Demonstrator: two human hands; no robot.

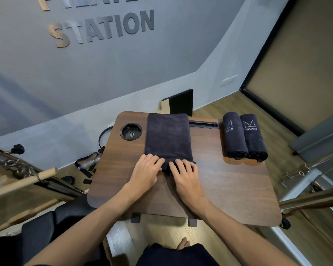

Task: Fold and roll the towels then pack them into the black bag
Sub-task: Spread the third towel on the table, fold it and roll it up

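Observation:
A dark folded towel (168, 136) lies lengthwise on the wooden lap table (229, 185), its near end curled into the start of a roll. My left hand (145, 171) and my right hand (185, 174) sit side by side on that near end, fingers curled over the rolled edge. Two rolled dark towels (243, 137) with pale lettering lie side by side at the table's right, apart from my hands. The black bag is not clearly in view.
A round cup holder (131, 131) is sunk into the table's far left, and a black slot (203, 124) runs along the far edge. A black panel (181, 101) leans on the wall behind. Straps and a bottle (88, 164) lie on the floor left; a wooden bar (21, 182) juts in.

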